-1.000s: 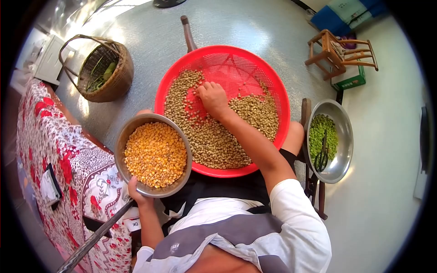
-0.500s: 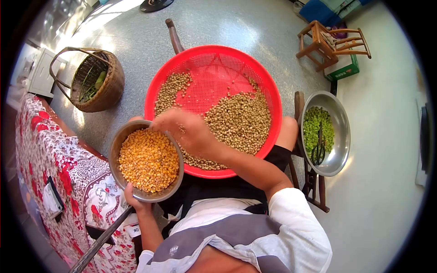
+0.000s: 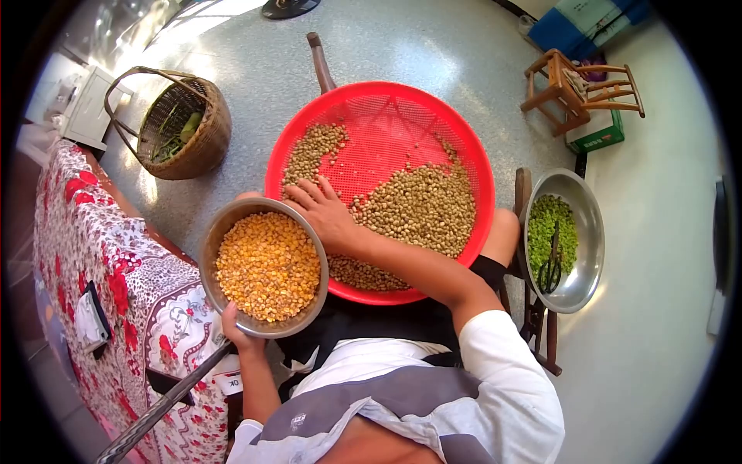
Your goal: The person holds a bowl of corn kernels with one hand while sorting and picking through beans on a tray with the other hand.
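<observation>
A red round sieve [image 3: 390, 282] lies across my lap with brown beans [image 3: 421, 209] spread over its left, lower and right parts. The red mesh shows bare at the top and middle. My right hand [image 3: 325, 213] is over the sieve's left side, fingers spread on the beans, near the bowl's rim. At the sieve's lower left is a metal bowl [image 3: 210, 267] full of yellow-orange corn kernels [image 3: 267, 267]. My left hand [image 3: 239, 329] grips this bowl by its lower left rim.
A metal basin [image 3: 591, 255] with chopped greens and black scissors [image 3: 551, 267] stands at the right. A wicker basket [image 3: 205, 147] is at the upper left, a flowered cloth [image 3: 116, 309] at the left, and a wooden chair [image 3: 568, 93] at the upper right.
My right hand moved from the sieve's mesh to beside the bowl's rim, then back onto the beans at the left, its fingers now spread. More bare mesh shows at the middle left.
</observation>
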The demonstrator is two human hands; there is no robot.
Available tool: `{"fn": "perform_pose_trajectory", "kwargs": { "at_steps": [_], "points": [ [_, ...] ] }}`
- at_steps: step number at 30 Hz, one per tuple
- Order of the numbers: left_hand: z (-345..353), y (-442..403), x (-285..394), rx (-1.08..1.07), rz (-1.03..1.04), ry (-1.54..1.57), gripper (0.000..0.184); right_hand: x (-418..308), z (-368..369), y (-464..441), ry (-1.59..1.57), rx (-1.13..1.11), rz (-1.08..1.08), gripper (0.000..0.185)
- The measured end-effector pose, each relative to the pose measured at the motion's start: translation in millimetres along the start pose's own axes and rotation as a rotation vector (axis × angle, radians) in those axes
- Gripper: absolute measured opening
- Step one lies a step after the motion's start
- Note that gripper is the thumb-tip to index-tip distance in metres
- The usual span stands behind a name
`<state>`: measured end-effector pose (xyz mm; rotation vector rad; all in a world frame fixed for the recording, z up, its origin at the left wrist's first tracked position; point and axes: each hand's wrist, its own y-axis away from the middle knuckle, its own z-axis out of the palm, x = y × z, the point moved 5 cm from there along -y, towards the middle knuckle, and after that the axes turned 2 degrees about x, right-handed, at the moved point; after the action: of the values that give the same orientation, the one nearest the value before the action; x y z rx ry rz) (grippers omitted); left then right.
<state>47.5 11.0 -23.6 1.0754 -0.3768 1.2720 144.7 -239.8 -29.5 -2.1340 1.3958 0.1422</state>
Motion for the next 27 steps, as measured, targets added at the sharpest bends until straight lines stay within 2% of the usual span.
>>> {"fn": "perform_pose_trajectory", "kwargs": {
  "at_steps": [3,5,6,8,9,13,14,16,19,23,25,27],
  "points": [
    [0.2,2.7,1.0,0.038,0.006,-0.013,0.064,12.8,2.9,-18.5,0.024,0.050,-0.023,0.041],
    [1.2,1.8,1.1,0.064,0.015,-0.007,0.064,28.4,-5.6,-26.0,-0.184,0.122,0.023,0.024],
    [4.1,2.0,1.1,0.041,0.016,0.013,0.064,40.9,-16.2,-33.1,-0.132,0.238,-0.002,0.012],
    [3.1,1.8,-0.2,0.027,0.017,0.036,0.064,80.1,-26.1,-44.5,-0.019,0.224,0.192,0.014],
    [0.1,0.2,-1.2,0.023,0.007,0.036,0.063,105.0,-30.2,-44.8,-0.035,0.347,0.202,0.015],
    [-8.3,-4.1,-4.8,-0.009,-0.026,0.057,0.063,172.2,-29.1,-50.6,-0.028,0.257,0.455,0.013],
    [-12.1,-5.1,-5.4,-0.005,-0.023,0.059,0.063,179.1,-28.7,-51.6,-0.031,0.256,0.451,0.013],
    [-17.5,-5.5,-5.9,0.005,-0.008,-0.020,0.066,185.9,-22.1,-54.3,-0.028,0.084,0.481,0.013],
    [-17.3,-3.4,-7.3,0.000,0.002,0.004,0.065,182.8,-30.5,-58.5,0.079,-0.018,0.477,0.010],
    [-4.4,-1.0,-3.6,-0.019,0.007,0.017,0.064,187.1,-32.3,-63.9,0.127,-0.028,0.450,0.008],
    [-3.6,-1.0,-2.3,0.005,0.021,0.002,0.064,183.7,-30.1,-68.8,0.270,-0.058,0.278,0.011],
    [-3.7,-1.4,-3.0,-0.001,0.017,0.007,0.064,182.1,-28.8,-68.1,0.308,-0.020,0.224,0.012]
  ]
}}
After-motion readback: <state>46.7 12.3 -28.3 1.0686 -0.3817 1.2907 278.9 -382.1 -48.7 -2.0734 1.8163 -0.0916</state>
